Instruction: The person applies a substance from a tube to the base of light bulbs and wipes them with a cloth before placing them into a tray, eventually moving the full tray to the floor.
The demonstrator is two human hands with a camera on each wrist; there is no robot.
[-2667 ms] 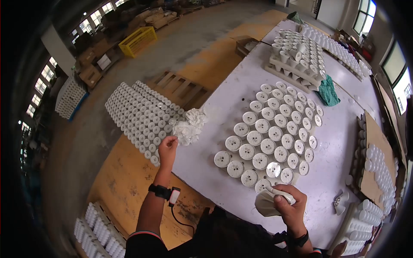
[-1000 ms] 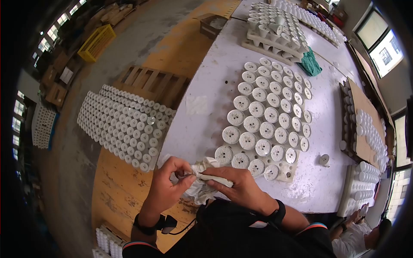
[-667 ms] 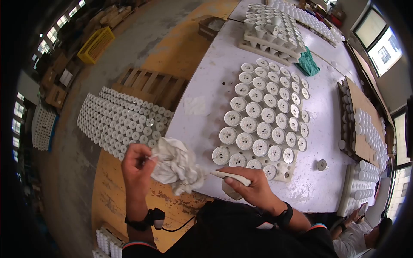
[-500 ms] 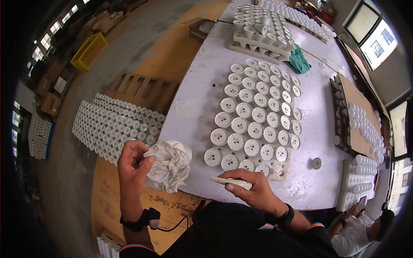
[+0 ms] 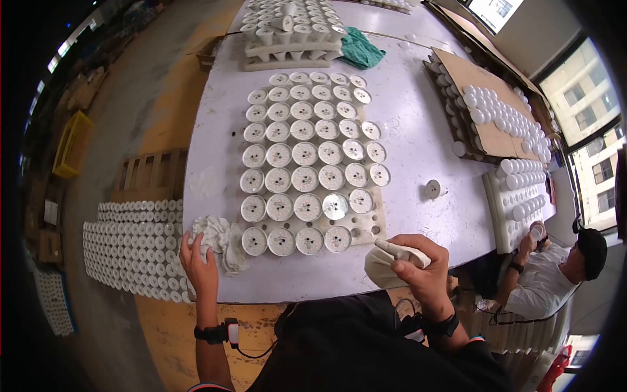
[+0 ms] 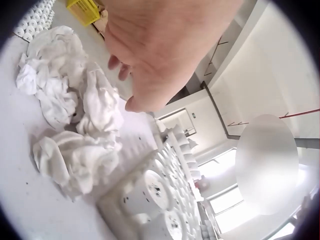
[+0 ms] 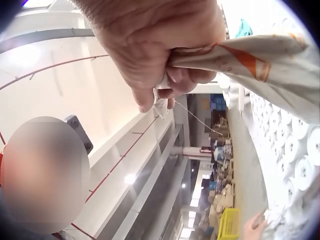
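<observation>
My right hand (image 5: 421, 274) grips a pale, orange-printed piping bag (image 5: 385, 264) near the table's front edge. Its narrow end pokes out beyond the fist, and a thin strand trails there in the right wrist view. My left hand (image 5: 201, 264) has its fingers relaxed beside a crumpled white cloth (image 5: 221, 236), which lies on the table. In the left wrist view the cloth (image 6: 60, 75) rests apart from the hand. Between the hands stand rows of white cups (image 5: 304, 155) with speckled tops and small dark holes, set in a pale tray (image 5: 367, 236).
A lone cup (image 5: 434, 189) stands right of the tray. Stacked cup trays (image 5: 287, 57) and a green cloth (image 5: 359, 49) lie at the back. Many more cups (image 5: 137, 251) are beyond the left edge. Another person (image 5: 545, 281) works at the right beside a cup rack (image 5: 503, 225).
My left hand pinched the cloth at the bag's tip, carried it left, and let go on the table. My right hand keeps the bag. The view has swung right.
</observation>
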